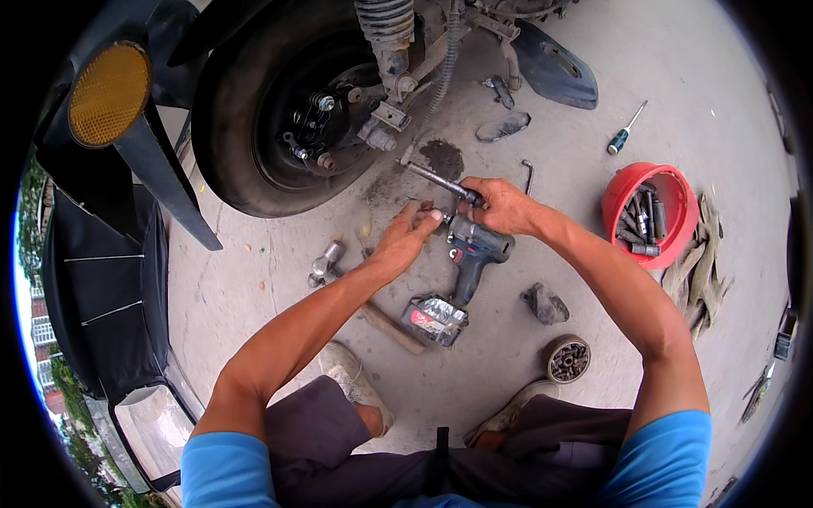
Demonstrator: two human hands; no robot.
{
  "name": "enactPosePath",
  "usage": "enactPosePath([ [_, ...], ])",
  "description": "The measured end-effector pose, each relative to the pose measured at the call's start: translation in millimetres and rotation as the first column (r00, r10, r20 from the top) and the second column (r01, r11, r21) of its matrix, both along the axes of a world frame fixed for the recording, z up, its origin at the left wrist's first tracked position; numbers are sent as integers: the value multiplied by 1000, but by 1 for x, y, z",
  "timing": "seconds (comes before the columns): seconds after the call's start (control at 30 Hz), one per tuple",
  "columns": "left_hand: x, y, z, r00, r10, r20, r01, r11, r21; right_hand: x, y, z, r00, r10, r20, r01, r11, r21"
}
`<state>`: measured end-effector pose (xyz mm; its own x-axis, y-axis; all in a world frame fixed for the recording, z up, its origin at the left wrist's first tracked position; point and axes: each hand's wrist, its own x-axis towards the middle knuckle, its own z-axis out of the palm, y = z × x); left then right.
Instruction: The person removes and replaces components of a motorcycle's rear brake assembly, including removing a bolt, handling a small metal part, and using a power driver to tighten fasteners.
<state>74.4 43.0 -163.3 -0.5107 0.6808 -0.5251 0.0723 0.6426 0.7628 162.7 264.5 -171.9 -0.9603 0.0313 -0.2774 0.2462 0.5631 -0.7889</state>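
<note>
My right hand (504,206) is closed around the dark, thick end of a long steel socket bar (436,180), which points up and left towards the wheel. Just left of it my left hand (405,241) is pinched, with a small rusty brown piece (426,206) at its fingertips that I cannot make out well. A dark cordless impact wrench (478,245) lies below both hands, its nose close to my left thumb. Its battery pack (434,320) points towards my feet. Beside my left forearm lies a hammer (326,262), its wooden handle partly hidden.
A vehicle wheel (233,144) with exposed brake parts stands ahead on the left. At right are a red bowl (690,207) of sockets, a screwdriver (627,131) and a cloth (699,279). A round tin (567,358) of small metal parts stands by my right foot.
</note>
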Motion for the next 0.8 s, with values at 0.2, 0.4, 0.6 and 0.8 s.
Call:
enactPosePath([
  [0.2, -18, 60, 0, 622, 362, 694, -644, 741, 191, 0, -1, -31, 966, 167, -198, -137, 978, 156],
  [0.4, 9, 45, 19, 545, 222, 809, -627, 749, 216, -8, 1, -73, 870, 393, -299, -183, 818, 545],
  [0.6, 57, 47, 65, 517, 326, 792, -747, 624, 231, -35, 6, -77, 835, 549, -36, -344, 572, 745],
  [0.8, 88, 49, 91, 666, 363, 651, -734, 476, 485, 19, 36, -30, 914, 406, -10, -251, 583, 773],
])
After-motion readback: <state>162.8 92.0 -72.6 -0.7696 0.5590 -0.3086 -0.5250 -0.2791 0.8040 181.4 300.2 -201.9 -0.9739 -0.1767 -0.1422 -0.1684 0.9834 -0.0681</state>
